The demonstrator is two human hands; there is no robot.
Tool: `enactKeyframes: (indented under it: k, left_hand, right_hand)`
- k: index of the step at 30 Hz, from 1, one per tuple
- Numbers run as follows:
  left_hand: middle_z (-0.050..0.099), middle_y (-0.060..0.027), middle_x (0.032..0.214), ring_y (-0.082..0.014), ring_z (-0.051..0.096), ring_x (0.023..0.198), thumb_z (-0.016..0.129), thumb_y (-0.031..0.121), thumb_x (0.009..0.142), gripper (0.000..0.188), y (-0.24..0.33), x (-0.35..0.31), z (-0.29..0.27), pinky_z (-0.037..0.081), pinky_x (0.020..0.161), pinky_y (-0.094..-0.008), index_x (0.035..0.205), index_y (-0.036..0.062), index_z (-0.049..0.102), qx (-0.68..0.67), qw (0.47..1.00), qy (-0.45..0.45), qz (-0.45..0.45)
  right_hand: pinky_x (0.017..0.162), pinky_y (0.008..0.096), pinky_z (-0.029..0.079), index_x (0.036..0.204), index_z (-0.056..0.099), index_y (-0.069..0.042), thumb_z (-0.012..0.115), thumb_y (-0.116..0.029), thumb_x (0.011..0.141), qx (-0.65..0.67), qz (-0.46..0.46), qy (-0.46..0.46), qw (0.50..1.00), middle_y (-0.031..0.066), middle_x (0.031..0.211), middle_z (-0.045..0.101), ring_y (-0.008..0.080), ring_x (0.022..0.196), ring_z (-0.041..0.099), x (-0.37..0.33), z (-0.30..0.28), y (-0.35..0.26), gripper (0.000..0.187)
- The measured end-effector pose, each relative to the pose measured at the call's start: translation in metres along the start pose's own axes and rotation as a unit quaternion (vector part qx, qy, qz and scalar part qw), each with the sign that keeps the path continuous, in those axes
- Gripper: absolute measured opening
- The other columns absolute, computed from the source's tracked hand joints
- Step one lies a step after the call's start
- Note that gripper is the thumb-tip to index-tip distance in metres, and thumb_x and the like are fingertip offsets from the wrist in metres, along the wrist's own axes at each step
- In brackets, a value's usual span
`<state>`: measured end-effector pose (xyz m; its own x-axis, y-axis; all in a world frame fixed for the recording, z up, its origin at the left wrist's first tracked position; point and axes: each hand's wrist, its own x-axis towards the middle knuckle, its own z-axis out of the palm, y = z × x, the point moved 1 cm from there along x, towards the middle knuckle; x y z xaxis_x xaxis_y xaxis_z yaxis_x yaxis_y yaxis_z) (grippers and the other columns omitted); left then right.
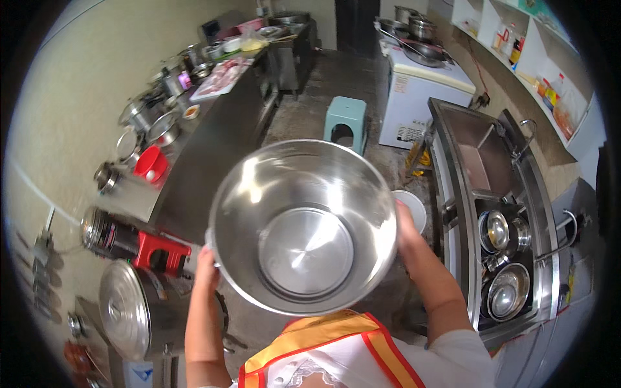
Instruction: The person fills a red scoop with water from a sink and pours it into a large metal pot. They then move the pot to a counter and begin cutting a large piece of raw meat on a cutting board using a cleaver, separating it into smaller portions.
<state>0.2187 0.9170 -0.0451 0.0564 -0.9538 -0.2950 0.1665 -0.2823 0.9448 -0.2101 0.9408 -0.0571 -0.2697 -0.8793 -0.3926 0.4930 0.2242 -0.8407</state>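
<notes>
A large, deep stainless steel pot is lifted in front of my body, its mouth facing up and its shiny inside bare. My left hand grips it at the left side near the rim, with the fingers partly hidden. On the opposite side my right hand is closed on the pot, its fingertips out of sight behind the wall. Below the pot shows my yellow apron with red edging over a white shirt.
At right stands a steel double sink with metal bowls in its near basin. A light green stool and white chest freezer stand ahead. At left are a steel counter, red stool and big lidded pot.
</notes>
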Motion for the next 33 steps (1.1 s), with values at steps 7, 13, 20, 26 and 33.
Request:
enactKeyframes:
  k: [7, 13, 20, 26, 33]
  left_hand:
    - [0.059, -0.0085, 0.084, -0.0172, 0.058, 0.070, 0.047, 0.018, 0.080, 0.026, 0.088, 0.139, -0.004, 0.047, 0.060, -0.0273, 0.097, 0.0001, 0.055, 0.021, 0.995, 0.091, 0.044]
    - [0.058, -0.0053, 0.080, -0.0136, 0.056, 0.065, 0.046, 0.017, 0.081, 0.024, 0.110, 0.281, 0.014, 0.046, 0.058, -0.0245, 0.095, 0.0002, 0.055, 0.042, 0.995, 0.066, 0.067]
    - [0.059, -0.0053, 0.084, -0.0131, 0.057, 0.069, 0.046, 0.016, 0.082, 0.024, 0.126, 0.425, 0.035, 0.046, 0.064, -0.0243, 0.097, 0.0002, 0.055, 0.010, 0.997, 0.052, 0.064]
    - [0.059, -0.0066, 0.081, -0.0150, 0.057, 0.067, 0.045, 0.018, 0.081, 0.026, 0.146, 0.498, 0.088, 0.047, 0.060, -0.0257, 0.096, -0.0012, 0.056, 0.058, 0.993, 0.086, 0.056]
    - [0.059, -0.0067, 0.078, -0.0147, 0.057, 0.063, 0.047, 0.014, 0.079, 0.022, 0.161, 0.562, 0.144, 0.046, 0.057, -0.0248, 0.092, -0.0010, 0.057, 0.036, 0.983, 0.178, 0.036]
  right_hand:
    - [0.054, 0.0295, 0.045, 0.086, 0.056, -0.002, 0.046, -0.002, 0.076, 0.138, 0.035, -0.035, 0.989, 0.0083, 0.073, 0.058, 0.0179, 0.061, 0.054, 0.206, 0.109, 0.004, 0.014]
    - [0.052, 0.0318, 0.048, 0.090, 0.056, -0.006, 0.045, -0.007, 0.081, 0.128, 0.088, -0.069, 0.985, 0.0062, 0.076, 0.058, 0.0173, 0.064, 0.057, 0.349, 0.153, 0.002, 0.014]
    - [0.051, 0.0296, 0.046, 0.091, 0.056, -0.010, 0.047, -0.009, 0.081, 0.100, 0.145, -0.067, 0.982, 0.0024, 0.074, 0.056, 0.0144, 0.059, 0.052, 0.445, 0.189, -0.071, 0.014]
    - [0.046, 0.0274, 0.042, 0.099, 0.053, -0.014, 0.042, -0.010, 0.081, 0.037, 0.151, -0.100, 0.983, 0.0004, 0.069, 0.053, 0.0118, 0.057, 0.049, 0.562, 0.201, -0.102, 0.022]
    - [0.054, 0.0304, 0.047, 0.098, 0.053, -0.010, 0.040, -0.007, 0.081, 0.040, 0.179, -0.104, 0.978, 0.0045, 0.077, 0.057, 0.0154, 0.065, 0.054, 0.674, 0.230, -0.145, 0.022]
